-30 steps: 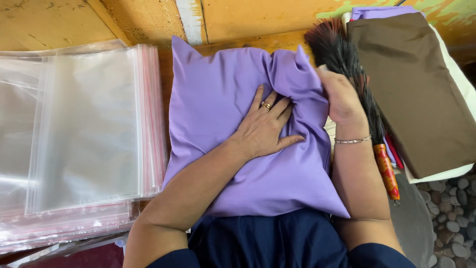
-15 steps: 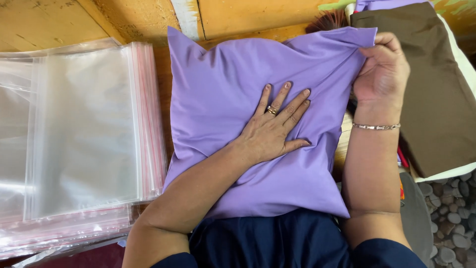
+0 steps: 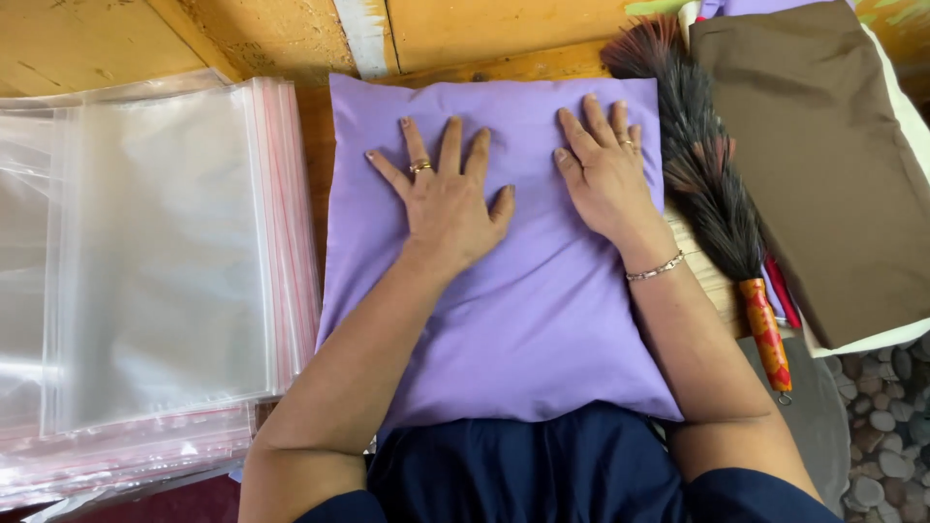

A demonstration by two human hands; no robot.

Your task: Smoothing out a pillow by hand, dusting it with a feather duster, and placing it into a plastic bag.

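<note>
Smooth matt lilac cloth (image 3: 523, 320), glossy clear plastic bags (image 3: 165, 261), rough wooden boards (image 3: 484, 34)

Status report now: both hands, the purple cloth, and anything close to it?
Left hand and right hand flat, open on purple cloth. Cloth lies smooth on wooden surface. Feather duster at right, clear bags at left.

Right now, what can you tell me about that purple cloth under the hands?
The purple cloth is a plain lilac fabric piece, folded into a rough square and lying flat on the wooden surface. It looks smooth and soft, with faint creases. The left hand and right hand press on its upper half, palms down, fingers spread. Its near edge meets the person's dark blue garment. A stack of clear bags lies to its left, a feather duster to its right.
</note>
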